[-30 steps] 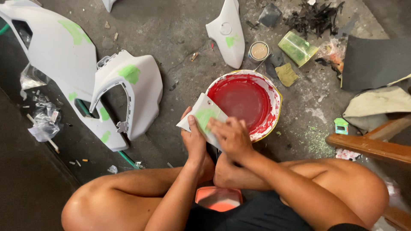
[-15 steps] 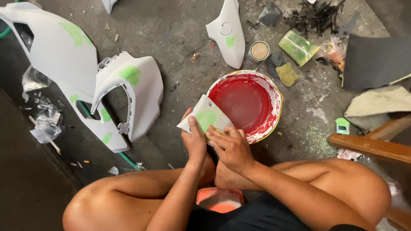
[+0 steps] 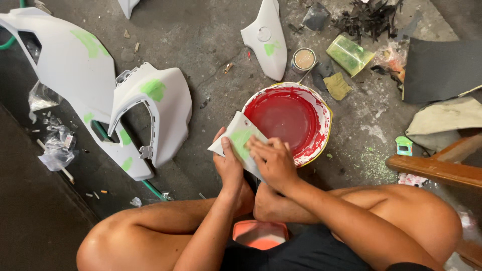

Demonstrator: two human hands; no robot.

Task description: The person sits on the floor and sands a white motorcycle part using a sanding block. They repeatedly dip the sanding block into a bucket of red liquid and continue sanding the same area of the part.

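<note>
I squat over a concrete floor. My left hand (image 3: 228, 165) grips a small white plastic panel (image 3: 236, 136) with a green putty patch on it. Flat on that panel's lower right part rests my right hand (image 3: 271, 160), fingers pressed against the surface; whether something lies under the fingers is hidden. Just behind the panel stands a round bucket (image 3: 324, 118) with a red inside.
Large white fairing parts (image 3: 170, 100) with green patches lie at left, another white piece (image 3: 268, 42) at the top. A small tin (image 3: 303, 59), a green box (image 3: 349, 52), black sheet (image 3: 442, 68) and a wooden bar (image 3: 437, 170) lie at right. Plastic scraps (image 3: 55, 150) litter the left.
My right hand has slid slightly along the panel's surface. The left hand and the panel stay in about the same place.
</note>
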